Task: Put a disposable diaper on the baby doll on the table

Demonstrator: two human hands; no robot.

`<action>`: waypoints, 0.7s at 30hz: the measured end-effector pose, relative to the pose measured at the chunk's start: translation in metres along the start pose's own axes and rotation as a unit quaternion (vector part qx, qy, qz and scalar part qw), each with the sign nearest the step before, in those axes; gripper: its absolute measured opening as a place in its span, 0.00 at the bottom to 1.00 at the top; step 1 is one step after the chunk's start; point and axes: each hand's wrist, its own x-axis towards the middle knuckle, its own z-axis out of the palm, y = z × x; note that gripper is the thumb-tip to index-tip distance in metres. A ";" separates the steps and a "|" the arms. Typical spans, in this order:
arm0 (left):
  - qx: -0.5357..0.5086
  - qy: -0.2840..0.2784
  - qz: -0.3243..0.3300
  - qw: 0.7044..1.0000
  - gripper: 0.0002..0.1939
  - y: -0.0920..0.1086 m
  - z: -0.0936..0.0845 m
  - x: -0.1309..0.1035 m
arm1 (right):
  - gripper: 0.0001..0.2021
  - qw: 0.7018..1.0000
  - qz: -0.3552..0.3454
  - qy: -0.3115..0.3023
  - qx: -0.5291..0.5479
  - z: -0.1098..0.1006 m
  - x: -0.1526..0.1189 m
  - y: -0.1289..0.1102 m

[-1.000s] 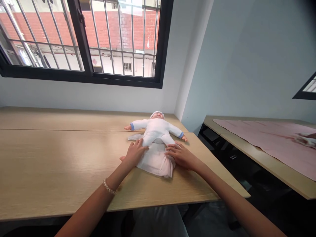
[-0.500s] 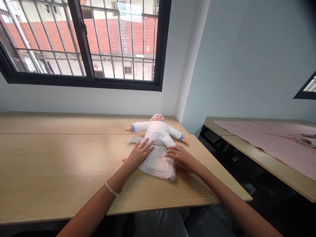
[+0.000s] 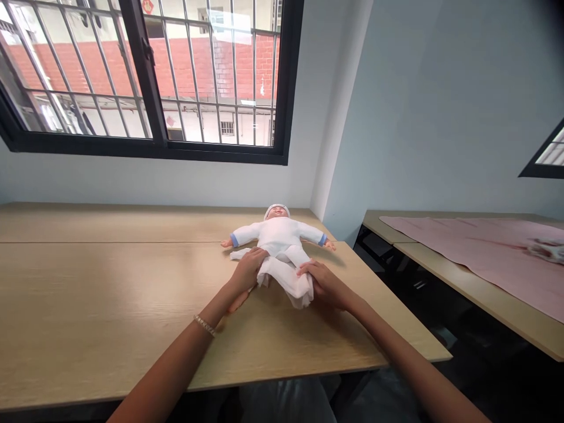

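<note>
A baby doll point(image 3: 279, 234) in a white top with blue cuffs and a pale hat lies on its back on the wooden table point(image 3: 110, 305), arms spread. White thin cloth point(image 3: 288, 279) lies bunched over its lower body. My left hand point(image 3: 250, 268), with a bracelet on the wrist, is closed on the cloth at the doll's left-side hip in view. My right hand point(image 3: 324, 282) has its fingers wrapped round the cloth's right edge. One bare doll leg shows below my left hand; the other is hidden.
A second table point(image 3: 423, 252) stands at the right with a pink cloth point(image 3: 476, 247) spread on it and a patterned bundle point(image 3: 546, 249) on top. A dark gap separates the tables. Behind are a wall and a barred window point(image 3: 220, 76).
The lower edge of the white cloth has risen and bunched up, showing more of the doll's leg. My left hand has gone from spread fingers to closed on the cloth.
</note>
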 end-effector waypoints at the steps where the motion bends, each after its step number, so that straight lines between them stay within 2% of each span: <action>1: -0.040 0.013 0.000 0.999 0.04 -0.003 0.000 0.000 | 0.14 0.999 0.021 0.009 0.033 -0.003 0.000 -0.002; 4: -0.106 0.035 -0.004 0.994 0.05 -0.009 0.001 0.000 | 0.13 0.994 0.063 -0.002 0.088 -0.010 -0.001 -0.006; 9: -0.134 0.037 -0.025 0.990 0.07 -0.012 0.003 0.000 | 0.17 0.998 -0.015 -0.060 0.023 -0.008 -0.003 -0.005; 12: -0.153 0.051 -0.057 0.985 0.09 -0.011 0.000 0.003 | 0.19 0.997 -0.034 -0.043 -0.055 0.003 -0.001 -0.004; 16: -0.193 0.055 -0.094 0.975 0.08 -0.012 -0.002 0.007 | 0.11 0.989 -0.043 -0.007 -0.142 0.017 0.004 -0.004; 21: -0.184 0.071 -0.139 0.970 0.10 -0.017 0.001 0.014 | 0.11 0.993 -0.009 0.045 -0.105 0.019 0.019 0.001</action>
